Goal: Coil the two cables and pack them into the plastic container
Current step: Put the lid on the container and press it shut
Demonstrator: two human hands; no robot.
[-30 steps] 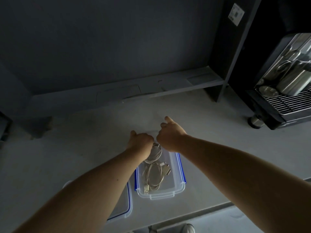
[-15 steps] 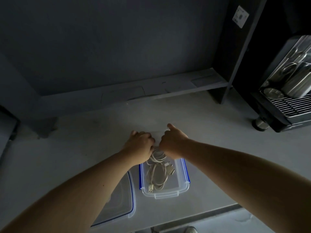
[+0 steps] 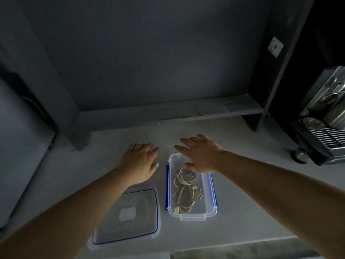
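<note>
Both cables (image 3: 183, 187) are lying coiled in the plastic container (image 3: 192, 219).
You are holding your left hand (image 3: 139, 161) and right hand (image 3: 201, 156) spread flat, gripping nothing.

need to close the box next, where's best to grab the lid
Probably the far edge of the lid, from above with the left hand: it lies flat on the counter beside the container, so only its rim offers purchase, and that edge lies nearest.

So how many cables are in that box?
2. One cable lies coiled at the far end of the container, by the right hand; the other cable at the near end. None looks hidden.
</note>
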